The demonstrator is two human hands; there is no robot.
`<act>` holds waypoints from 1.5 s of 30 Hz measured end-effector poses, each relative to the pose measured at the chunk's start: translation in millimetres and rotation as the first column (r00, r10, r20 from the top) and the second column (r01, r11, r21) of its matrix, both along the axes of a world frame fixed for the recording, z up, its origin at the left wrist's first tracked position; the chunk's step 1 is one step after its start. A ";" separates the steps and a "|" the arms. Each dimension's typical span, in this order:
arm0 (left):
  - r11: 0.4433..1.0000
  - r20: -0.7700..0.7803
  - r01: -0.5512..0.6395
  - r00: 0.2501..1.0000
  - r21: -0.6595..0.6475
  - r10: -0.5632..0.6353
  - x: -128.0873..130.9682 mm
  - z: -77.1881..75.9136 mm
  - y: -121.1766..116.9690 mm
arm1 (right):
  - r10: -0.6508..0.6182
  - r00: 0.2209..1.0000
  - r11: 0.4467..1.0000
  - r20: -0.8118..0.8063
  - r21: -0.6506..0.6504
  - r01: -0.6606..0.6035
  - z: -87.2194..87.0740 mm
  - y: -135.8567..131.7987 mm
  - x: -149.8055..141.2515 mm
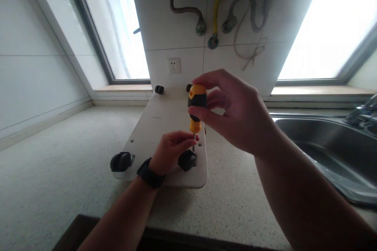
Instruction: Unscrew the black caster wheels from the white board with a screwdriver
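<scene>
My right hand (pixel 232 110) grips the yellow and black handle of a screwdriver (pixel 196 102), held upright with its shaft pointing down. The tip reaches the mount of a black caster wheel (pixel 186 160) at the near right corner of a white board (pixel 165 125). My left hand (pixel 172 149), with a black watch on the wrist, has its fingers pinched around the lower shaft beside that caster. Whether a screw sits under the tip is hidden. Another black caster (pixel 121 161) stands at the near left corner, and a third caster (pixel 159 89) at the far left.
The board lies on a speckled countertop (pixel 235 196). A steel sink (pixel 324 145) with a tap (pixel 363 111) is at the right. On the tiled wall are a socket (pixel 173 66), a yellow hose (pixel 218 8) and grey flexible hoses. Windows flank the wall.
</scene>
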State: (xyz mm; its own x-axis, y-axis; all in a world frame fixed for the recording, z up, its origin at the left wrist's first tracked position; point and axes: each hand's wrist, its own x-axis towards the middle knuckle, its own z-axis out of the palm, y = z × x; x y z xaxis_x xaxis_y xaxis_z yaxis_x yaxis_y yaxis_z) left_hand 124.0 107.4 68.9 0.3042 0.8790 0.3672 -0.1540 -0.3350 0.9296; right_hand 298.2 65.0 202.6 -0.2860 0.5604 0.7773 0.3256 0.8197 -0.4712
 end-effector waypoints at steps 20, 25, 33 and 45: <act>0.998 -0.111 -0.023 0.994 -0.053 0.017 -12.0 -4.0 11.6 | -0.172 0.747 0.984 -0.642 -0.079 0.159 -26.0 62.2 37.7; 0.998 -0.143 -0.047 0.989 -0.047 0.040 -11.6 -5.2 14.0 | -0.216 0.537 0.975 -0.815 -0.214 0.066 -60.9 84.8 55.5; 0.992 -0.084 -0.115 0.990 -0.046 0.111 -10.9 -3.9 14.5 | -0.522 0.276 0.810 -0.807 -0.570 -0.136 -112.3 112.6 61.8; 0.995 -0.042 -0.096 0.995 -0.025 0.095 -9.3 -4.1 12.3 | -0.466 0.831 0.441 -0.304 -0.894 -0.079 -135.0 97.2 29.3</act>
